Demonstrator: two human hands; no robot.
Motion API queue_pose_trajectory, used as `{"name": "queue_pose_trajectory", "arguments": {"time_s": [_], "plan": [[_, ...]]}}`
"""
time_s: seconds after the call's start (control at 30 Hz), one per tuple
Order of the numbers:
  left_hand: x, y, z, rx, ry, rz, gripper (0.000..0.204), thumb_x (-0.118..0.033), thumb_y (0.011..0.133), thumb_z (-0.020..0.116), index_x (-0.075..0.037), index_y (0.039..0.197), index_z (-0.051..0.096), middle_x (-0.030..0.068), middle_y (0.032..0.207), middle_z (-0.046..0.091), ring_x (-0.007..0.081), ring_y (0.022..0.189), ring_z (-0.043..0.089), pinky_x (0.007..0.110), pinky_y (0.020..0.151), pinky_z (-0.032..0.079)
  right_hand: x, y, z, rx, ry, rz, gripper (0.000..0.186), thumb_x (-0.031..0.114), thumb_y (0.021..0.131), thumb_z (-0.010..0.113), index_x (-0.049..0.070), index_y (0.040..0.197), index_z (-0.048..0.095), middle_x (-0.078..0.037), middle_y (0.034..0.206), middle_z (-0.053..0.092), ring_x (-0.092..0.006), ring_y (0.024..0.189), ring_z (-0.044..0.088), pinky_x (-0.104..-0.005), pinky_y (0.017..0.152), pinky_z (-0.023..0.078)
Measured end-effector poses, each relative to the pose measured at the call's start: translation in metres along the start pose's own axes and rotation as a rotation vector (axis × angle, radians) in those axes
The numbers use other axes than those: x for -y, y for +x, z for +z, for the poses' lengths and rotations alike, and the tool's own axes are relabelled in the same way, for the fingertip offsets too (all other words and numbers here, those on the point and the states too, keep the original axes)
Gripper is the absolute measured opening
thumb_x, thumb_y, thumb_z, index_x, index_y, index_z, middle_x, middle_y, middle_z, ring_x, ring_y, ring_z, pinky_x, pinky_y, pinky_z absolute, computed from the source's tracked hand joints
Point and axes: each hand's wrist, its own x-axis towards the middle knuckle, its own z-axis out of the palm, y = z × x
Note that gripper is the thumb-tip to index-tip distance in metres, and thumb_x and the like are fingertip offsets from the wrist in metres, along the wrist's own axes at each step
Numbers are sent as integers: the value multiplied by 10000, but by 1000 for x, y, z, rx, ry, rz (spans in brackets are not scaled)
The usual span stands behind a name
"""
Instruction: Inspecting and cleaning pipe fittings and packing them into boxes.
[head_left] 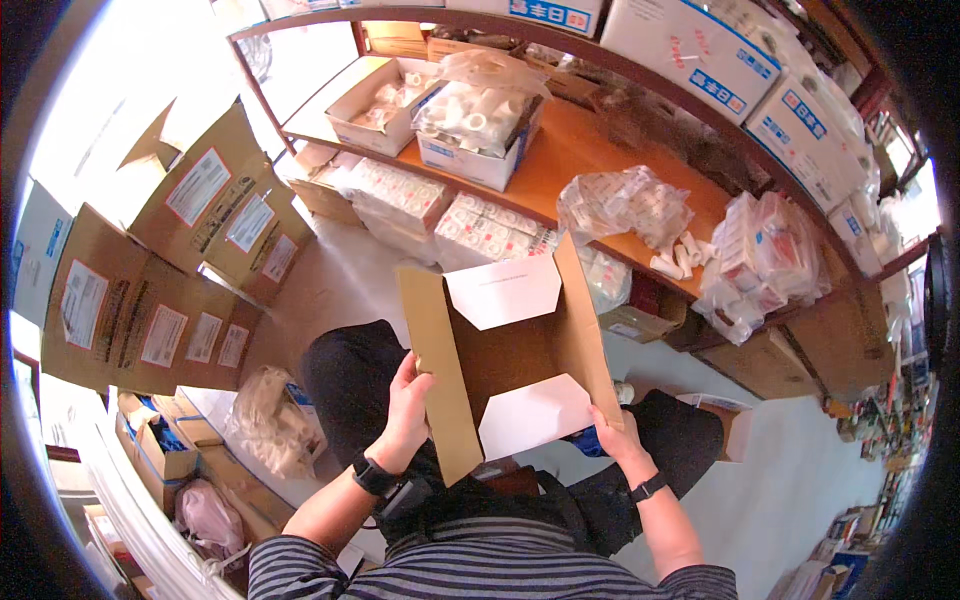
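Above my lap I hold a cardboard box (508,357) with its top flaps spread apart. Its inside is plain brown, the two long flaps are brown, and the two short end flaps are white. My left hand (404,412) is closed on the left long flap, with the thumb on the near face and the fingers behind it. At the near right corner my right hand (616,438) grips the box by its edge, beside the white near flap. The fingers under the box are partly hidden.
Ahead stands a shelf (575,120) with open boxes of white pipe fittings (470,115), a crumpled plastic bag (625,205) and bagged parts (765,255). Wrapped packs (485,228) lie below it. Large labelled cartons (150,300) stand at left, near a plastic bag (272,425).
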Motion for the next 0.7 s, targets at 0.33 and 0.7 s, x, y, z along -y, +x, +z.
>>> {"name": "queue_pose_trajectory", "arguments": {"time_s": [0.33,0.7], "plan": [[41,-22,3,-33,78,-195,395,45,764,495,-67,1140,446,40,998,555,178,892,564,330,730,485,-29,44,-34,90,-69,14,396,412,816,545,39,884,658,-242,836,624,-388,874,598,-428,723,469],[95,-21,39,125,-16,-600,197,-19,827,477,54,1009,499,142,982,570,241,923,574,377,845,493,-60,133,-36,-246,72,-62,413,313,787,632,80,1127,594,-156,1091,608,-307,1026,569,-356,863,443]]}}
